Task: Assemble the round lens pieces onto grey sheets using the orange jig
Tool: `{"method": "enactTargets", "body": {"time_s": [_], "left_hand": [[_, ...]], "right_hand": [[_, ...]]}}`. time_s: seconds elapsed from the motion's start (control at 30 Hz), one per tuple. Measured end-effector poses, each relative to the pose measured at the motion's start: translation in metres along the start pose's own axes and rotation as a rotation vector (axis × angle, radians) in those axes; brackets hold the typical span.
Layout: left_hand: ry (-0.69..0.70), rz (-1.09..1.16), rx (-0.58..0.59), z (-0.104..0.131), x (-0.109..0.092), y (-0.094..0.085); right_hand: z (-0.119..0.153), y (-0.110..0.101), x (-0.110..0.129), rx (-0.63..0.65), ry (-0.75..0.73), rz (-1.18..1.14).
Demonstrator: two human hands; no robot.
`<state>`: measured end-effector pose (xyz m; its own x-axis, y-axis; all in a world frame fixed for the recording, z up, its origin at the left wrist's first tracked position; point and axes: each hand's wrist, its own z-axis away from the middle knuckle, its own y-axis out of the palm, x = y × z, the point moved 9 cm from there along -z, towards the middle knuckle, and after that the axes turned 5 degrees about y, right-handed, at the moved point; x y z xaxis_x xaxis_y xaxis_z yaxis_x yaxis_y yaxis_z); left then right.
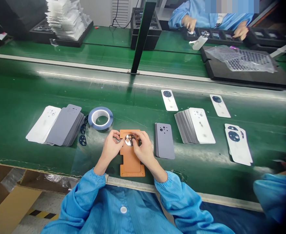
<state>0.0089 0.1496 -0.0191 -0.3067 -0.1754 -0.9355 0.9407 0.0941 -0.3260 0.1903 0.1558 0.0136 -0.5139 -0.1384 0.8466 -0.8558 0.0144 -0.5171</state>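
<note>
An orange jig [130, 161] lies on the green bench right in front of me. At its upper end is a round, shiny black camera-lens sticker [129, 140] with holes in it. My left hand [112, 146] is curled at the sticker's left edge, thumb and index finger pinched together there. Over the right edge, my right hand [144, 148] bends its fingers with the thumb on the sticker. Fingers partly hide the sticker and the jig's top corners. A roll of blue film tape [92, 124] rests beyond my left hand, with black lens stickers [82, 140] on a clear strip beside it.
Grey and white phone back panels stand in a leaning stack [65, 126] at left, a grey pile [166, 141] and another stack [202, 126] at right. Panels with black circles [239, 146] lie farther right, near a blue sleeve [274, 195]. Behind a post [143, 39], a co-worker's hands [189, 23] handle black trays.
</note>
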Motion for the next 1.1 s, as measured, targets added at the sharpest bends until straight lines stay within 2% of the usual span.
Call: {"method": "enactTargets", "body": {"time_s": [0.47, 0.83, 1.1], "left_hand": [[0.005, -0.051, -0.002, 0.0006, -0.0017, 0.0000], [-0.013, -0.006, 0.008, 0.0008, 0.0005, 0.0000], [0.001, -0.074, -0.008, 0.0012, -0.0009, 0.0005]], "right_hand": [[0.0029, 0.0015, 0.0005, -0.002, -0.042, 0.028], [0.0037, 0.0005, 0.0038, -0.013, -0.066, 0.051], [0.0043, 0.0007, 0.0026, -0.008, -0.062, 0.049]]}}
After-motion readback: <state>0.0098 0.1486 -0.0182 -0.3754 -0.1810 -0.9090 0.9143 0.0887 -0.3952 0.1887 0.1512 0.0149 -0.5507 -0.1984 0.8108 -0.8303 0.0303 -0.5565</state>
